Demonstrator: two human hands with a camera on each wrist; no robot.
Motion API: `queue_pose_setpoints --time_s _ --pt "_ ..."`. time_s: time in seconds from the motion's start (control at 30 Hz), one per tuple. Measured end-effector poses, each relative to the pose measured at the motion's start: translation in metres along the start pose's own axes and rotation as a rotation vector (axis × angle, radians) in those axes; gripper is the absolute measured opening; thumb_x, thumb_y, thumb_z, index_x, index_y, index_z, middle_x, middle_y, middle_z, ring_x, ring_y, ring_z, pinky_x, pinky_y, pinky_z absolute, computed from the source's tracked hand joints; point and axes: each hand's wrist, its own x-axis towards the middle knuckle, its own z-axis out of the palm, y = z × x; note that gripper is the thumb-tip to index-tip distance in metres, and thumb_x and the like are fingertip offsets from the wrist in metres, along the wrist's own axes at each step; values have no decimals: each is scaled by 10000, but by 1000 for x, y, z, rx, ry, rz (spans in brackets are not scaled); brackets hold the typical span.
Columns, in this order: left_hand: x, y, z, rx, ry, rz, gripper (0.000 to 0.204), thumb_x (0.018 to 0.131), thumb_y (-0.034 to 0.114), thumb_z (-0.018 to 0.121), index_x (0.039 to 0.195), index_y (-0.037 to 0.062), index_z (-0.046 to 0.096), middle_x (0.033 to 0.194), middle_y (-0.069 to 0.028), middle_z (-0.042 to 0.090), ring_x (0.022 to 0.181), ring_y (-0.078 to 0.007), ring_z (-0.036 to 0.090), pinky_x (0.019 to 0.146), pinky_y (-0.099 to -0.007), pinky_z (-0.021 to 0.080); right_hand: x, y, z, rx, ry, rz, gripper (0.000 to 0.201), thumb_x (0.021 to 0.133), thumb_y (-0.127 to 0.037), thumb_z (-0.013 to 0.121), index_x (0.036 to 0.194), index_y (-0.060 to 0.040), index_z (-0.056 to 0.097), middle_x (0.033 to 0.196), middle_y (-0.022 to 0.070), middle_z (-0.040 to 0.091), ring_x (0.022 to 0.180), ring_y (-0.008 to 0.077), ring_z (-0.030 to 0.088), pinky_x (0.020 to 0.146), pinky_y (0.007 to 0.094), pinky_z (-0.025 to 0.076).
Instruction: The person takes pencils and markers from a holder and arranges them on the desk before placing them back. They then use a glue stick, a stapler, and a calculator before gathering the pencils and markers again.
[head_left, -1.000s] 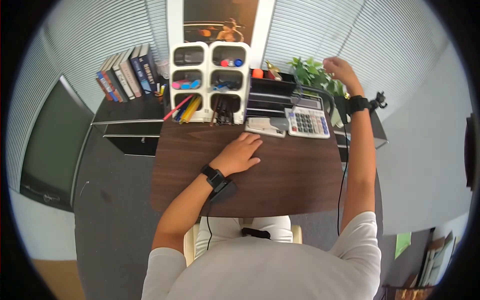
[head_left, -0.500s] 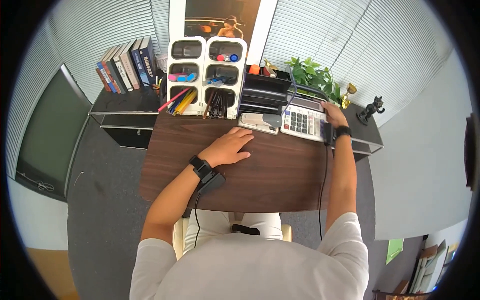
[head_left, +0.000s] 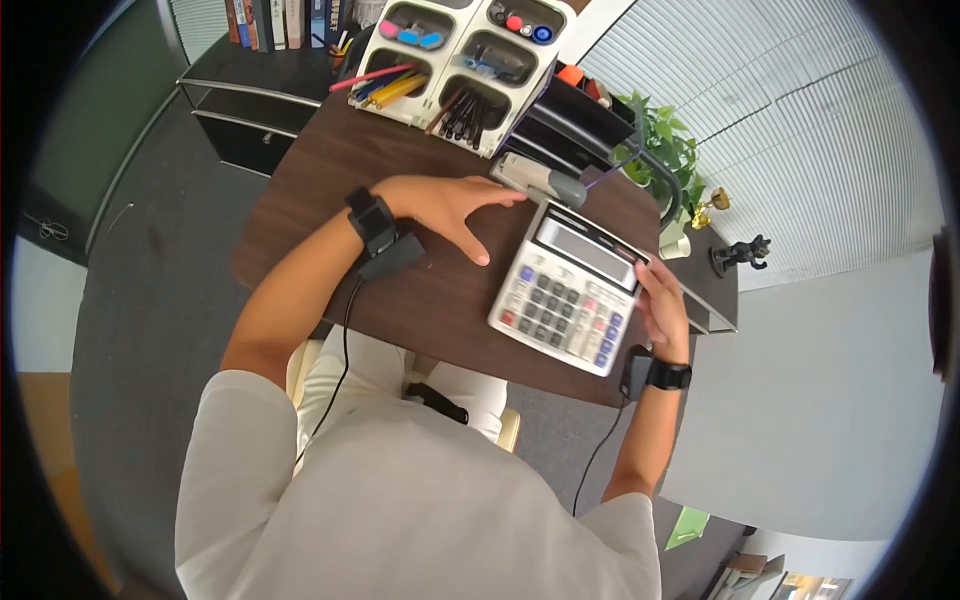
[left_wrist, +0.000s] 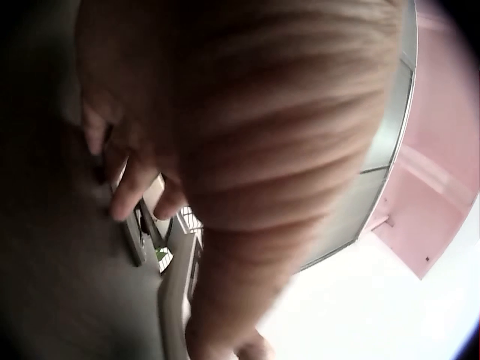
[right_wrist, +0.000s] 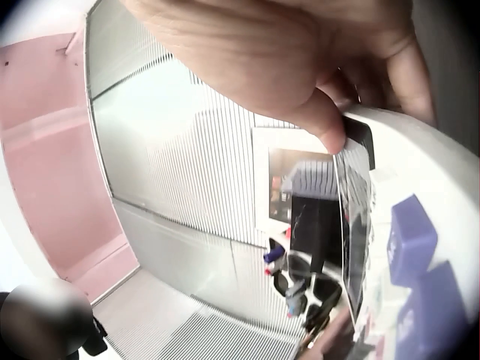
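A white calculator (head_left: 568, 300) with a grey display lies tilted over the right half of the desk, its keys facing up. My right hand (head_left: 662, 305) grips its right edge beside the display. In the right wrist view the thumb (right_wrist: 326, 124) presses on the calculator's top face, and the other fingers go behind its edge. My left hand (head_left: 435, 210) is left of the calculator with thumb and fingers spread, holding nothing. Its fingertips reach close to the calculator's upper left corner and the stapler (head_left: 538, 180), which sits at the back of the desk.
A white organizer (head_left: 440, 80) with pens and pencils stands at the back of the brown desk (head_left: 300, 225). To its right are a black desk rack (head_left: 590, 110), a green plant (head_left: 665, 140), a gold trophy (head_left: 712, 205) and a black figurine (head_left: 740, 255). A cable (head_left: 595, 455) trails from the right wrist.
My right hand came down from beside the plant, took hold of the calculator and brought it toward me from the back of the desk. The left hand's thumb and fingers spread wider. The view turned.
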Motion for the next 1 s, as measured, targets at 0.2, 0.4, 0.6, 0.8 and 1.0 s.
queue_pose_setpoints --time_s 0.2,0.4,0.6,0.8,1.0 --pt "-2 -10 -10 -315 52 -25 1003 714 222 811 1499 95 200 1373 -172 481 1325 -249 388 1095 -350 281 44 13 65 138 -188 -24 257 972 -166 533 1183 -22 560 1031 27 635 916 97 616 791 261 536" --pt "4 -23 -8 -334 284 -151 428 862 117 663 1242 62 476 1081 -28 578 1001 -95 542 862 -256 461 68 24 79 -146 -42 -193 253 950 -164 568 1148 -10 602 925 15 657 849 100 620 744 248 490" --pt "3 -32 -3 -381 387 -175 379 829 181 693 1171 56 588 975 -50 635 831 -118 564 756 -268 456 45 9 81 -651 242 -572 207 933 -131 582 1075 6 645 906 59 691 820 95 616 706 249 486" --pt "12 -47 -1 -365 382 -174 303 876 156 651 1154 73 563 990 2 606 862 -62 562 756 -227 453 7 -10 116 -314 -173 -566 135 895 -61 601 1020 -10 610 935 89 659 849 134 639 766 281 503" --pt "11 -46 -3 -185 412 -158 292 906 266 611 1122 70 600 967 20 610 808 -60 510 720 -237 417 -18 -21 171 -761 -561 -821 313 770 -62 663 1074 -60 586 1053 144 611 1029 343 578 912 422 452"
